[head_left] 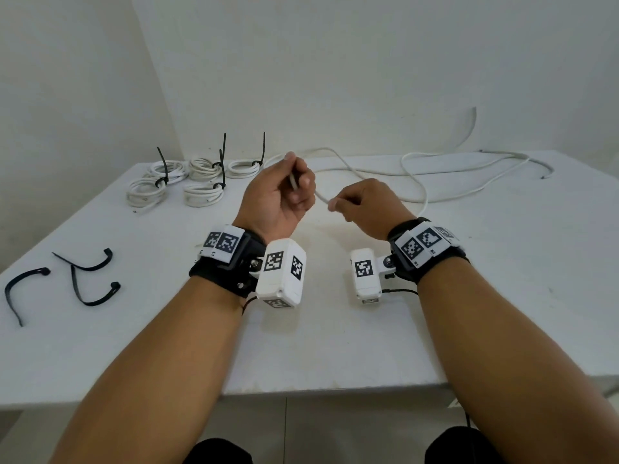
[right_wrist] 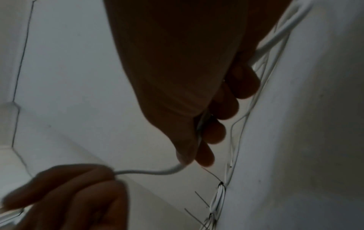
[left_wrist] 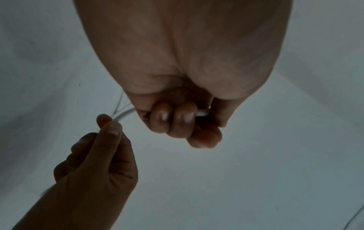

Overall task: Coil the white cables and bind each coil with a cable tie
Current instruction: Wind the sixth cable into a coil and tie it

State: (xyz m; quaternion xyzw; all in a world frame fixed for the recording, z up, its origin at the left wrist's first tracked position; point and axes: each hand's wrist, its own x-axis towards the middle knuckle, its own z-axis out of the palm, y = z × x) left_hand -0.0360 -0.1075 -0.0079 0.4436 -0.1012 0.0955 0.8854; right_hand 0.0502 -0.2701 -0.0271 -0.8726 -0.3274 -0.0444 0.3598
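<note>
Above the white table [head_left: 335, 346], the left hand [head_left: 278, 192] is curled into a fist around one end of a loose white round cable [head_left: 368, 170], with the cable's tip showing between its fingers [left_wrist: 181, 118]. The right hand [head_left: 368, 205] pinches the same cable just beside the left, thumb against forefinger, with a short curved stretch of cable spanning the gap between them. From the right hand the cable trails away in slack loops across the far right of the table. At the far left lie five finished white cable coils [head_left: 174, 182], each cinched with a black cable tie whose tail stands upright. Three loose black cable ties [head_left: 83, 279] lie near the left edge.
</note>
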